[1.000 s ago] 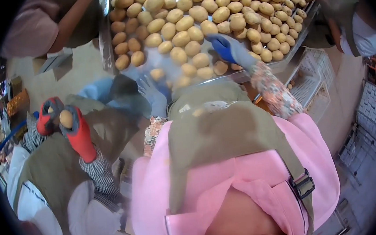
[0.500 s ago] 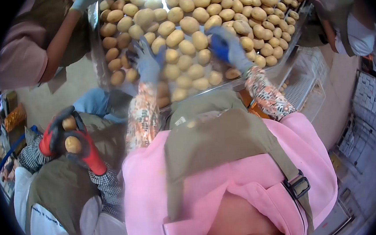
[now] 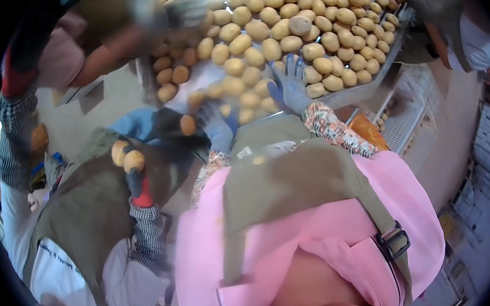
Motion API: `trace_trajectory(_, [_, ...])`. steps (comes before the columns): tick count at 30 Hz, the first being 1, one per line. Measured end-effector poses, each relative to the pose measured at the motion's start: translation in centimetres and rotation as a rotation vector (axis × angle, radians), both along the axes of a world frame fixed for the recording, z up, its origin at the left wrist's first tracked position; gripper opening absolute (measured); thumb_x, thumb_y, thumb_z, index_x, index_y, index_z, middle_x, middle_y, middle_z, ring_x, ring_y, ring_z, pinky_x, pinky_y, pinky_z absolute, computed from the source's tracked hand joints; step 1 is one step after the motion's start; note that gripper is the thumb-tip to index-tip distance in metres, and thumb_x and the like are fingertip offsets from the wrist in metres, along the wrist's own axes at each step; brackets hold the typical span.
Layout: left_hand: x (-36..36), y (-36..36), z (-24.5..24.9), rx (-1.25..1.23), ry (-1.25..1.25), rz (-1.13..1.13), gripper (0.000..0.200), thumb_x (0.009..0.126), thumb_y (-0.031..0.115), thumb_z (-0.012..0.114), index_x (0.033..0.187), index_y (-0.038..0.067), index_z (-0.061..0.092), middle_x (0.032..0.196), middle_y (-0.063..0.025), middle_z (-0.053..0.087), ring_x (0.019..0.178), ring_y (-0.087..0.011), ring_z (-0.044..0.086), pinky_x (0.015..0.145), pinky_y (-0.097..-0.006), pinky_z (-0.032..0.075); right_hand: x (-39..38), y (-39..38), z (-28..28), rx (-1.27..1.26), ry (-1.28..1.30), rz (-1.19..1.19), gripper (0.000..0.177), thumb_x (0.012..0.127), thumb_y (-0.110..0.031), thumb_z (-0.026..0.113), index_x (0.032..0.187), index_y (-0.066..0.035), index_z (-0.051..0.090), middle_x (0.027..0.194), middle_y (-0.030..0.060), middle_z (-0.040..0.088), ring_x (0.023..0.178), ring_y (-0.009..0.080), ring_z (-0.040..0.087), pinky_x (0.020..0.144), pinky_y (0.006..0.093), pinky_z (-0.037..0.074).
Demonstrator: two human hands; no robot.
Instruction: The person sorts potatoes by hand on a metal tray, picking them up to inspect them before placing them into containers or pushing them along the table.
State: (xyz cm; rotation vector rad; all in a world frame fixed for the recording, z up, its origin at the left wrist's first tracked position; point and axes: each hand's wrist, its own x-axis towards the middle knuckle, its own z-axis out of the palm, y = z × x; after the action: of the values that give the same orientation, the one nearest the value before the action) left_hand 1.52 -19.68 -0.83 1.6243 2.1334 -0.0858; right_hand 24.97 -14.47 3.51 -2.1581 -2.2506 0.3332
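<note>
Many potatoes (image 3: 271, 48) cover a metal-edged table (image 3: 361, 93). My left hand (image 3: 215, 126), in a grey and blue glove, is at the table's near edge, beside several potatoes blurred by motion; its fingers are smeared. One brownish potato (image 3: 187, 125) is just left of it, at or past the edge. My right hand (image 3: 292, 89), gloved the same way, lies with fingers stretched out against the near side of the potato pile, palm down, holding nothing.
At the left, a co-worker's red and black gloved hand (image 3: 139, 187) holds potatoes. Another co-worker's blurred gloved hand (image 3: 188, 13) reaches over the table's far left. A further person (image 3: 454, 27) stands at the right. A perforated metal tray (image 3: 404, 118) is below right.
My left hand has come back toward the table's near edge, and potatoes there have shifted. My right hand moved slightly nearer, fingers now spread. The left co-worker raised one arm; another reached over the potatoes.
</note>
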Motion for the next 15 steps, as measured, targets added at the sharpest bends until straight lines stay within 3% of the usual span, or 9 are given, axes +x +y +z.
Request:
trace_trajectory(1, [0.1,0.2,0.4,-0.015,-0.011,0.011,0.098,0.084,0.068,0.046,0.152,0.006,0.012,0.154,-0.0236,0.020,0.144,-0.0388,0.015,0.114,-0.0526,0.010,-0.6,-0.5,0.6,0.008,0.016,0.012,0.063,0.087,-0.032,0.060,0.144,-0.019,0.038,0.150,0.0302,0.020,0.139,0.0524,0.014,0.112,0.0546,0.021])
trace_trajectory(3, [-0.2,0.1,0.1,-0.019,-0.019,0.021,0.097,0.084,0.068,0.045,0.152,0.006,0.012,0.154,-0.0229,0.019,0.144,-0.0385,0.015,0.115,-0.0520,0.010,-0.7,-1.0,1.6,-0.224,0.092,0.079,0.053,0.092,-0.041,0.048,0.140,-0.021,0.045,0.154,0.0196,0.021,0.140,0.0488,0.015,0.114,0.0564,0.012])
trace_trajectory(5, [-0.7,-0.1,-1.7,-0.122,-0.005,-0.041,0.088,0.091,0.064,0.037,0.152,0.006,0.010,0.156,-0.0213,0.012,0.143,-0.0432,0.010,0.112,-0.0621,0.010,0.3,-1.0,1.5,-0.179,0.123,0.129,0.051,0.092,-0.040,0.048,0.139,-0.022,0.047,0.154,0.0178,0.022,0.140,0.0491,0.015,0.114,0.0561,0.013])
trace_trajectory(6, [-0.5,0.2,-0.8,-0.105,0.000,-0.045,0.088,0.091,0.064,0.037,0.152,0.006,0.010,0.156,-0.0213,0.012,0.143,-0.0432,0.010,0.112,-0.0621,0.010,0.9,-1.0,1.3,-0.144,0.148,0.180,0.048,0.092,-0.040,0.048,0.138,-0.023,0.048,0.155,0.0160,0.023,0.140,0.0494,0.016,0.114,0.0559,0.013])
trace_trajectory(8, [0.1,0.2,1.7,-0.004,-0.092,0.027,0.096,0.085,0.067,0.047,0.151,0.006,0.014,0.154,-0.0226,0.020,0.143,-0.0404,0.016,0.114,-0.0533,0.009,1.7,-1.5,0.1,-0.053,0.188,0.194,0.048,0.092,-0.039,0.049,0.137,-0.025,0.049,0.153,0.0166,0.025,0.139,0.0498,0.016,0.114,0.0560,0.014])
trace_trajectory(15, [0.5,0.2,3.0,0.060,-0.098,0.033,0.094,0.085,0.063,0.050,0.151,0.006,0.016,0.153,-0.0229,0.023,0.142,-0.0418,0.017,0.113,-0.0547,0.011,2.3,-2.0,0.1,0.070,0.251,0.186,0.049,0.092,-0.037,0.051,0.139,-0.028,0.047,0.153,0.0153,0.026,0.141,0.0487,0.014,0.114,0.0563,0.013])
